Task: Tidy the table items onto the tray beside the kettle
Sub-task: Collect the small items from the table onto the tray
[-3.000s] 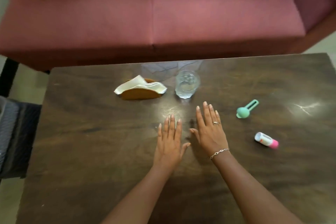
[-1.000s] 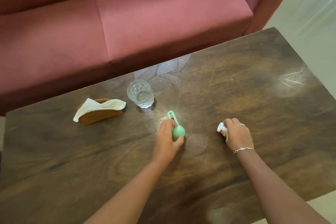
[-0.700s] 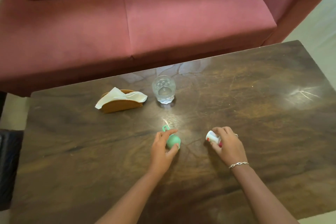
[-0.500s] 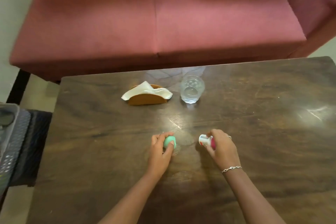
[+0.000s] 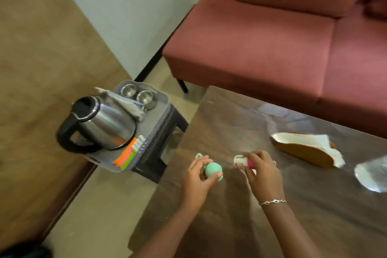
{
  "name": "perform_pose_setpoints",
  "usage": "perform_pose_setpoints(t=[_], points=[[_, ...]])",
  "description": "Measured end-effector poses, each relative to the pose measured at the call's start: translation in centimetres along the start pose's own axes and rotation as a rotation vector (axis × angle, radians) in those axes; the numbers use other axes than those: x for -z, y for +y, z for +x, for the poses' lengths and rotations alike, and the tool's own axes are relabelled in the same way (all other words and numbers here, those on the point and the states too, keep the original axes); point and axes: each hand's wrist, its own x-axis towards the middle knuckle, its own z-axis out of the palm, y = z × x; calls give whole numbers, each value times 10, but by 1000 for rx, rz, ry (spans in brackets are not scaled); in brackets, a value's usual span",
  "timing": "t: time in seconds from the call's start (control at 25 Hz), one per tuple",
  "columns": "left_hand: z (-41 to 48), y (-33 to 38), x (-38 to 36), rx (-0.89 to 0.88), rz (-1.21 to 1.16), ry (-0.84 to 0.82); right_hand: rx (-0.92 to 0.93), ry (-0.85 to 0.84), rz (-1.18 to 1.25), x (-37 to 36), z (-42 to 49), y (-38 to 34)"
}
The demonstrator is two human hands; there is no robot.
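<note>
Gripping probably light, rigid items: left hand (image 5: pixel 196 182) is clasping the green tool (image 5: pixel 212 170), right hand (image 5: pixel 262 176) is pinching the small bottle (image 5: pixel 240 161).

1. Left hand (image 5: pixel 196 176): flat on the table (image 5: pixel 230 115) 3 s ago. Its fingers now curl round the green tool (image 5: pixel 212 169), and the loop end sticks out past the fingertips.
2. Right hand (image 5: pixel 261 174): flat before. It now pinches the bottle (image 5: pixel 243 161), white cap left of the fingertips.
3. Both hands moved from mid-table to near its left edge.
4. Holder (image 5: pixel 303 151) and glass (image 5: pixel 372 174): formerly beyond the fingertips, now right of the right fingers.
5. View swung left: tray (image 5: pixel 154 123) and kettle (image 5: pixel 104 123) now visible, left of the left fingers.
</note>
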Motion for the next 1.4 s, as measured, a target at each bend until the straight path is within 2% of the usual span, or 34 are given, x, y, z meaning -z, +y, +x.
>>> perform_pose_setpoints(t=[0.28, 0.48, 0.72, 0.92, 1.16, 1.24, 1.28, 1.36, 1.4], points=[[50, -50, 133, -29, 78, 246, 277, -81, 45, -100, 74, -143], [66, -83, 180, 0, 170, 274, 484, -210, -132, -170, 111, -205], [71, -107, 200, 36, 241, 199, 571, -412, -411, -231, 141, -218], [79, -123, 211, 28, 317, 148, 611, -492, -493, -259, 148, -216], [97, -125, 218, 1, 301, 101, 614, -546, -556, -269, 152, -216], [102, -123, 219, 8, 233, 116, 570, -525, -470, -266, 153, -215], [104, -122, 219, 4, 189, 121, 493, -461, -334, -264, 153, -214], [108, -118, 219, -33, 130, 107, 160, -292, 120, -253, 151, -215], [111, -116, 218, -56, 117, 84, -34, -266, 380, -245, 149, -218]])
